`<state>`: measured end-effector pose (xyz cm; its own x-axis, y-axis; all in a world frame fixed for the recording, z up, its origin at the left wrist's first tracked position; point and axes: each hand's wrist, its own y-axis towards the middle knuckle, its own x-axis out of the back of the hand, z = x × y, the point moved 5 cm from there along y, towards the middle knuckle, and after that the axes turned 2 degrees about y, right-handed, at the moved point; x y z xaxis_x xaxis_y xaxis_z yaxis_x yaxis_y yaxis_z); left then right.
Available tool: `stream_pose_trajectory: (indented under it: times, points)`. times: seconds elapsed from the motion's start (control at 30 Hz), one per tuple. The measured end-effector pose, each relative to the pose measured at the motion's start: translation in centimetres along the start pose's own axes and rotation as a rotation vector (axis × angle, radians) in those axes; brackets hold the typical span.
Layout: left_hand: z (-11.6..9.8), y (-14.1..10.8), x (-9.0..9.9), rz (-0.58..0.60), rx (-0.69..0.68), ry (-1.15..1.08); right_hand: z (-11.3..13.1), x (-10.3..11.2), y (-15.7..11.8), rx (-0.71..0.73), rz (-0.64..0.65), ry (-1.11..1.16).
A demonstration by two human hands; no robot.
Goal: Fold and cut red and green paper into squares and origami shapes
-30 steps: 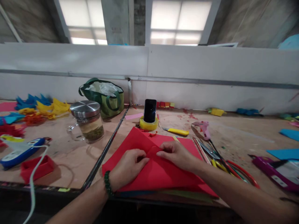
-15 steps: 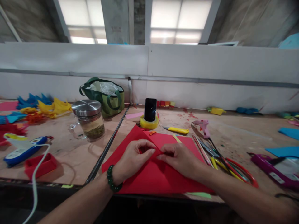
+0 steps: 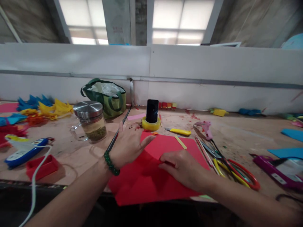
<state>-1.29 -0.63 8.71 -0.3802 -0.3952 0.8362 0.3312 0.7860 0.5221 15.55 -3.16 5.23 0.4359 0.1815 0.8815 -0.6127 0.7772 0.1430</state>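
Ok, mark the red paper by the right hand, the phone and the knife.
Red paper (image 3: 149, 178): head view, on its near half.
Phone (image 3: 152, 111): head view, on its dark screen.
Knife (image 3: 180, 132): head view, on its yellow handle.

Red paper (image 3: 146, 186) is lying at the front of the table (image 3: 248, 135), just in front of where I am standing to observe. Its surface is showing a uniform, plain colour. The rear and right portions are lying flat. The near-left portion is bending gently and sitting in shadow; one front corner is projecting past the table edge. Near mid-sheet, an edge is being pinched.
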Motion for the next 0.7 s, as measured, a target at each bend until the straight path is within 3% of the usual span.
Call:
stream_pose_trajectory:
  times: [0.1,0.2,0.47,0.7]
  points:
    - [-1.8,0.5,0.6,0.178,-0.186,0.059,0.6,0.0,0.0,0.013,-0.007,-0.038]
    - [-3.1,0.5,1.2,0.272,-0.301,-0.012,0.2,0.8,0.5,-0.039,-0.058,0.044]
    - [-1.3,0.4,-1.0,0.527,-0.11,-0.48,-0.5,1.2,0.5,-0.096,-0.036,0.104]
    - [-1.2,0.2,-1.7,0.57,-0.076,-0.731,-0.3,1.1,0.7,-0.119,-0.019,0.139]
